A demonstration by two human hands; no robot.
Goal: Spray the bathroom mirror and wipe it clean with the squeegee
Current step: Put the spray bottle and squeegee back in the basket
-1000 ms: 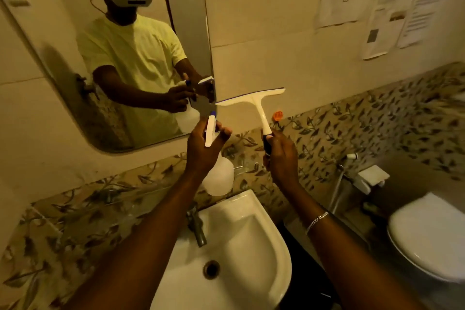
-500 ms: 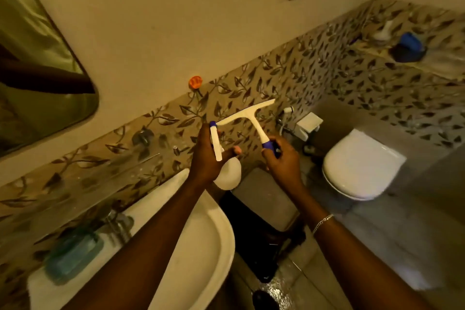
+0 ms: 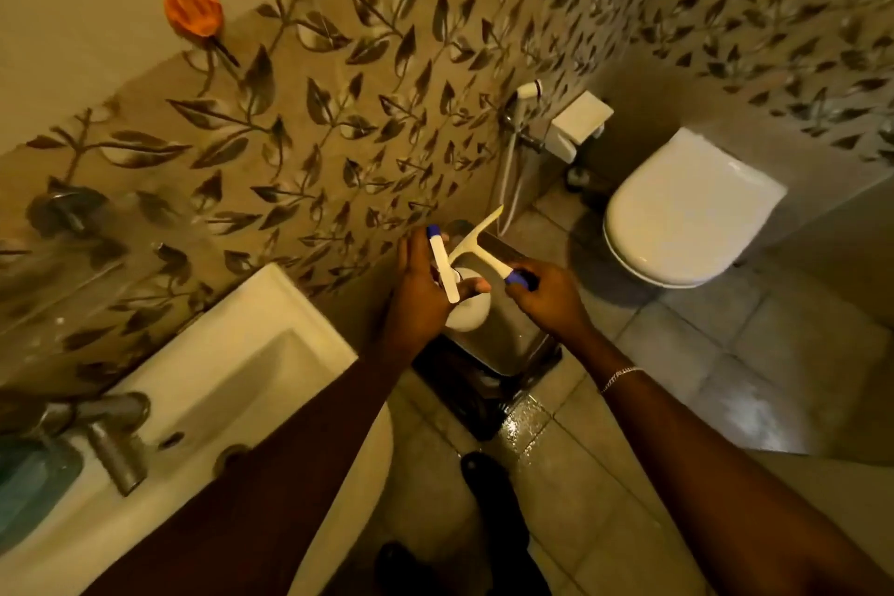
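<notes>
My left hand (image 3: 422, 290) is closed around a white spray bottle (image 3: 467, 312) with a blue-tipped trigger head; its round body hangs below my fingers. My right hand (image 3: 544, 300) grips the blue handle of a white squeegee (image 3: 476, 240), whose blade points up and away toward the tiled wall. Both hands are held low, over a metal pedal bin (image 3: 503, 334) between the basin and the toilet. The mirror is out of view.
A white basin (image 3: 242, 368) with a metal tap (image 3: 113, 445) sits at lower left, under a glass shelf (image 3: 72, 266). A closed toilet (image 3: 687, 208) stands at right, beside a hand shower (image 3: 525, 94) and paper holder (image 3: 578, 123). An orange hook (image 3: 193, 10) sticks to the wall. The floor tiles (image 3: 527, 426) look wet.
The view has swung right and down, from the mirror to the bin and floor. Both hands have come down from mirror height, each keeping its grip on its tool.
</notes>
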